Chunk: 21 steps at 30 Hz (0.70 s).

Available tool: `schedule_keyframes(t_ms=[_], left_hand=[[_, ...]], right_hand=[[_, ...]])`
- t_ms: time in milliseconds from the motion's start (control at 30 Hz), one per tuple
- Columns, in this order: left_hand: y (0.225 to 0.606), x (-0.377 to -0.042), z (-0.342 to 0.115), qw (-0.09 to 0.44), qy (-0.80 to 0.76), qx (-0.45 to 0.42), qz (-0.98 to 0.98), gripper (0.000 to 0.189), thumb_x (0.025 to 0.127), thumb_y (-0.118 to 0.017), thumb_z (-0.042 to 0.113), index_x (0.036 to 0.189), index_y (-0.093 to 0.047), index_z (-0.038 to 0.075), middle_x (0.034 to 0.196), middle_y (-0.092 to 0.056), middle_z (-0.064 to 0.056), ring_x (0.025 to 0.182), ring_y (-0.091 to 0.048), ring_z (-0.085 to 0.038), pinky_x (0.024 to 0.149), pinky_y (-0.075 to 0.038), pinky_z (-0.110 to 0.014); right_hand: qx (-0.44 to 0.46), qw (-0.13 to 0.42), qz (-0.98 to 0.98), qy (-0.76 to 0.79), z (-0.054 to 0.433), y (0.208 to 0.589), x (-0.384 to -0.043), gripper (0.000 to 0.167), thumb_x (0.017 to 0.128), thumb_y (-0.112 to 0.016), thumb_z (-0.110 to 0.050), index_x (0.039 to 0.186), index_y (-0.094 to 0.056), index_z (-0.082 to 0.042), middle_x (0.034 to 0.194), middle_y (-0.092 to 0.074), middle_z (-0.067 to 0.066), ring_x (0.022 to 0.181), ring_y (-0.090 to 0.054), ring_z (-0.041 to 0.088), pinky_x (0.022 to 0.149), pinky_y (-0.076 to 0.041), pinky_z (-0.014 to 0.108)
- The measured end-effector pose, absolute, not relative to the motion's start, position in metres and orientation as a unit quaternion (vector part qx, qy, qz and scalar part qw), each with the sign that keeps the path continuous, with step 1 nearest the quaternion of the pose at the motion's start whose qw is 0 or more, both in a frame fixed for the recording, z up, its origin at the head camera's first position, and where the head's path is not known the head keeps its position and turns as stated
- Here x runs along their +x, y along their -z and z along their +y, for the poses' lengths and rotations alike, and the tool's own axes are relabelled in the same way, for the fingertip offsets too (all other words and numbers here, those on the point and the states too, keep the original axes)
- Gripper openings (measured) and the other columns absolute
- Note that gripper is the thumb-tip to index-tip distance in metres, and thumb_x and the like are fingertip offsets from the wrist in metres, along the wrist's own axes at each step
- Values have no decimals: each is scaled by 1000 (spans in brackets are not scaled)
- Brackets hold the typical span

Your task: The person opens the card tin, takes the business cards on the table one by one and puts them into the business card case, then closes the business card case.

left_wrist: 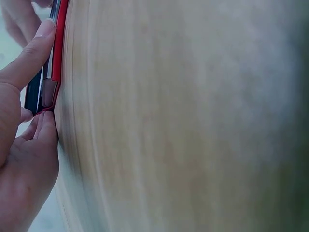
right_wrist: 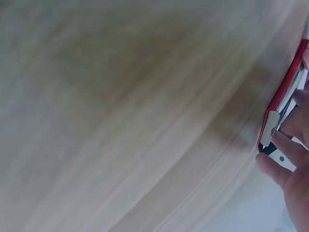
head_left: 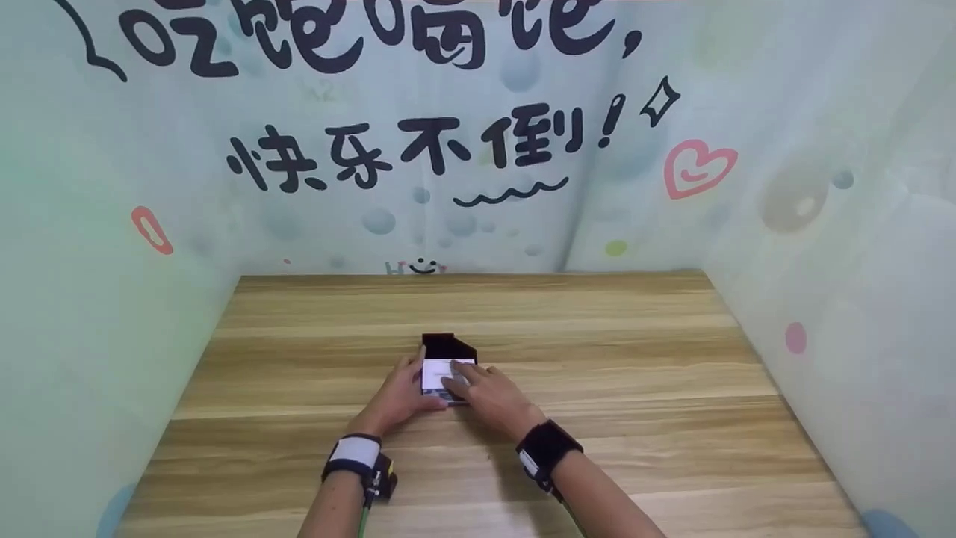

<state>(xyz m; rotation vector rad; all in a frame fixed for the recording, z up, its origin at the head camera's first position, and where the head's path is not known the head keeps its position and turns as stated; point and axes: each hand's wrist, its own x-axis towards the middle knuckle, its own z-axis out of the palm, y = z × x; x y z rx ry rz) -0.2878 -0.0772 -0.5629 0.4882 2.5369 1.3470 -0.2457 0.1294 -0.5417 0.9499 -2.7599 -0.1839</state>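
A small shallow box with red outer sides lies on the wooden tabletop between both hands. Its black flap is folded back, away from the person. Inside lies a white card with faint printing, and a dark strip shows along the near edge. My left hand grips the box's left end, thumb along the near side and fingertips at the far left corner. From the right, my right hand rests its fingertips on the card, while its outer fingers touch the box's right end, as the right wrist view shows.
The wooden table stretches around the box on all sides. A printed wall sheet with black lettering stands along its back edge, and pale sheets flank it left and right. Each wrist wears a dark strap with a cable.
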Motion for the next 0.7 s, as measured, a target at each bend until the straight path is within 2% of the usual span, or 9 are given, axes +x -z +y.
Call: schedule_keyframes(t_ms=[133,267,367,567,700], left_hand=[[562,-289,-77,126,-458,156,866,112,76,-87,30,159,-17,5,159,-28,-29,148,-30,-44,123,-26,-52],[561,-287,-78,133,-457,152,866,113,76,-87,31,160,-16,6,160,-26,-29,148,-29,-45,123,-25,-54],[561,-287,-78,133,-456,154,866,113,76,-87,32,159,-16,5,161,-25,-29,149,-27,-46,123,-24,-54],[561,-288,-77,128,-445,161,872,113,76,-86,33,159,-15,5,161,-24,-31,149,-26,-47,124,-24,-54],[562,-288,-77,124,-440,165,874,112,77,-86,30,159,-15,4,159,-27,-30,148,-29,-46,123,-26,-53]], right_hand=[[319,88,-940,84,131,539,-244,57,93,-57,-5,148,-50,-21,152,-50,12,135,-55,24,101,-55,40],[300,48,-950,71,130,537,-244,63,92,-60,-6,151,-46,-23,156,-45,12,140,-49,26,107,-51,46],[292,28,-954,60,128,537,-242,62,93,-60,-10,152,-44,-23,158,-42,12,142,-48,27,107,-51,49],[291,36,-954,65,126,538,-239,54,98,-55,-15,151,-46,-22,156,-46,10,139,-51,26,103,-53,49],[293,40,-953,61,126,540,-236,54,97,-56,-15,150,-48,-21,153,-50,8,137,-53,25,102,-54,49]])
